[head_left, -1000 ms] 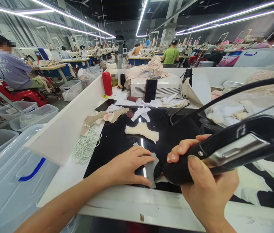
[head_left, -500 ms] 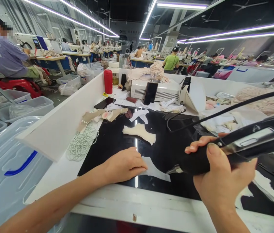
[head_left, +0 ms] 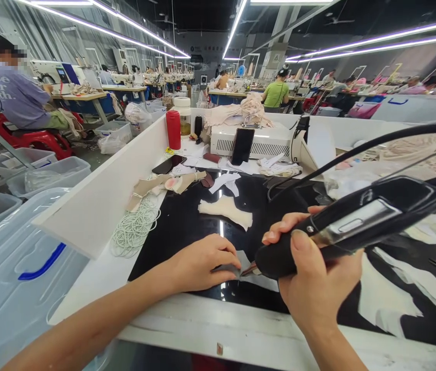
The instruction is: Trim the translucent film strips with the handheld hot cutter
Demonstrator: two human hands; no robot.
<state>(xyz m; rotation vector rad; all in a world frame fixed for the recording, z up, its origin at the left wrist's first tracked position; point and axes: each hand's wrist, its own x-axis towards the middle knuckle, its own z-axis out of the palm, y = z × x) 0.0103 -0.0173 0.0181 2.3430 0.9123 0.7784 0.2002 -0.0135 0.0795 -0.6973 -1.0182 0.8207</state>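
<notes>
My right hand point(head_left: 318, 278) is wrapped round a black corded handheld tool point(head_left: 341, 232) with a silver plate on its side. The tool's narrow metal tip point(head_left: 250, 269) points left and meets a thin pale grey cut piece point(head_left: 266, 281) on the black work surface point(head_left: 175, 242). At the left end of that piece, my left hand point(head_left: 208, 263) has its edge between thumb and fingers. Part of the piece is hidden behind the tool and my fingers. Just beyond lies a cream cut piece point(head_left: 227, 208), apart from both hands.
White cut shapes point(head_left: 225, 181) lie farther back, before a propped phone point(head_left: 243, 146) and a white machine point(head_left: 264, 141). Pale cord loops point(head_left: 135, 229) and a low white wall point(head_left: 102, 206) stand left. More cream pieces point(head_left: 383, 293) lie right. A black cable point(head_left: 356, 149) arches over.
My right hand has moved left with the tool, bringing its tip onto the pale grey piece near my left fingers. My left thumb and fingers have parted slightly around the piece's edge.
</notes>
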